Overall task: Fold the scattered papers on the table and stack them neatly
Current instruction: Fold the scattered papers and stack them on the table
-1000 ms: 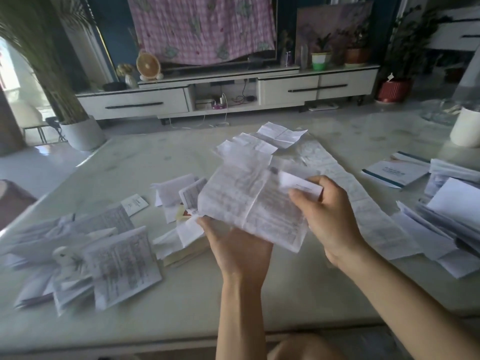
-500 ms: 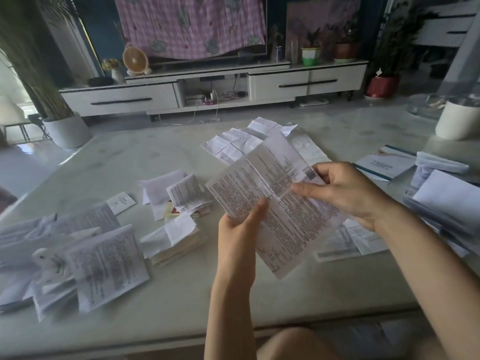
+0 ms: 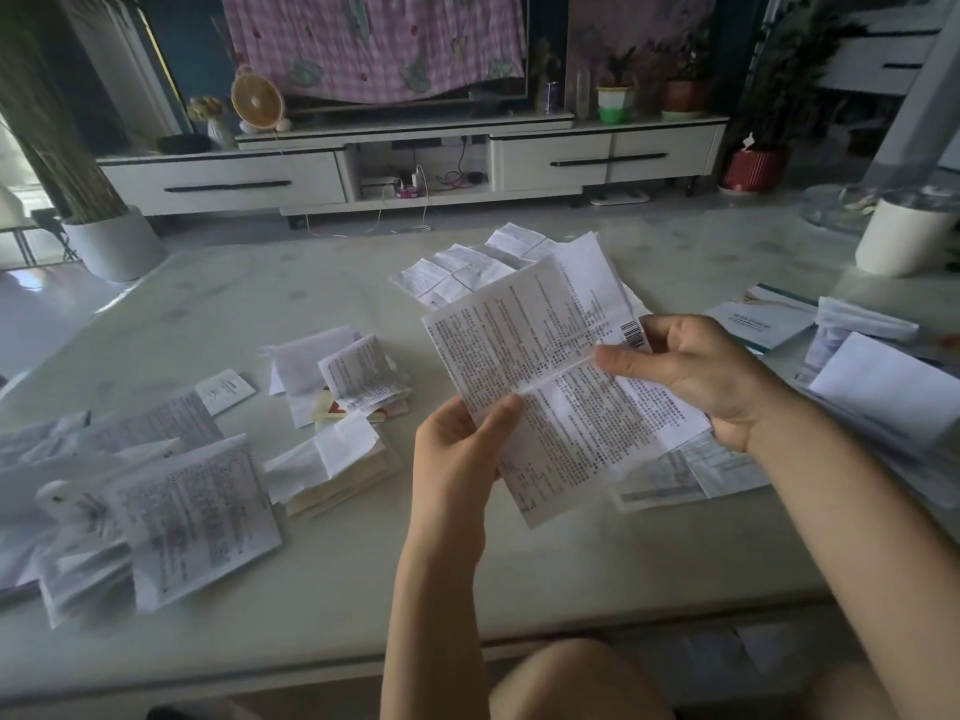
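Observation:
I hold a creased printed leaflet [image 3: 550, 376] above the middle of the pale table [image 3: 322, 605]. My left hand [image 3: 462, 454] pinches its left edge with the thumb on top. My right hand [image 3: 691, 376] grips its right side, thumb lying along the horizontal crease. A small stack of folded papers [image 3: 332, 465] sits left of my left hand, with more folded pieces [image 3: 353, 376] behind it. Loose printed sheets [image 3: 171, 506] are spread at the left edge. Unfolded leaflets [image 3: 467, 272] lie beyond the held one.
A pile of white sheets and envelopes [image 3: 883, 392] and a booklet [image 3: 763, 319] lie at the right. A white cylindrical pot [image 3: 904, 236] stands at the far right corner. Beyond the table is a TV cabinet [image 3: 405, 168] with plants.
The leaflet has been opened out flatter and turned to face me. My left thumb moved onto its left edge, and my right hand shifted to the crease at its right side.

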A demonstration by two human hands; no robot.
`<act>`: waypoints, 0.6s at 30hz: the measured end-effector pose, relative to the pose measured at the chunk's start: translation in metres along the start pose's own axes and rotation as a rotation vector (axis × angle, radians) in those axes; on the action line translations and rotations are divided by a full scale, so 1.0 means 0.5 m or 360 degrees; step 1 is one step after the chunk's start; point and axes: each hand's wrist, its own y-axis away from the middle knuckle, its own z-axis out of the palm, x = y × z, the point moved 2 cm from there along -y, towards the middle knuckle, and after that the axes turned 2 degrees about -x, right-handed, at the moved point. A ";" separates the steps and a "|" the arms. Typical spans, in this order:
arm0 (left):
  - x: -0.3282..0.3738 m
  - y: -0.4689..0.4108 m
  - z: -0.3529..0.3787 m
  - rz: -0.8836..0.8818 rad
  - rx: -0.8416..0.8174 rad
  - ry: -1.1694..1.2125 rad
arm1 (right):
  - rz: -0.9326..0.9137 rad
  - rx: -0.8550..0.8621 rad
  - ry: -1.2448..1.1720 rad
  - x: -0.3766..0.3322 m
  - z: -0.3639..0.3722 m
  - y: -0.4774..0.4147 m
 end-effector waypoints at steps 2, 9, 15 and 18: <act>0.002 0.001 0.001 -0.0001 0.0011 0.0005 | 0.0001 0.0049 0.0006 0.001 -0.001 -0.003; 0.005 0.004 0.002 -0.0020 0.0081 0.0010 | 0.0009 0.0038 -0.0109 -0.002 0.000 -0.002; 0.001 0.001 -0.001 -0.0038 0.0090 -0.0015 | 0.0008 0.0027 0.0007 0.001 0.000 -0.004; 0.001 0.001 -0.001 -0.0060 0.0063 0.0020 | 0.0013 0.0076 0.0053 0.004 -0.001 -0.005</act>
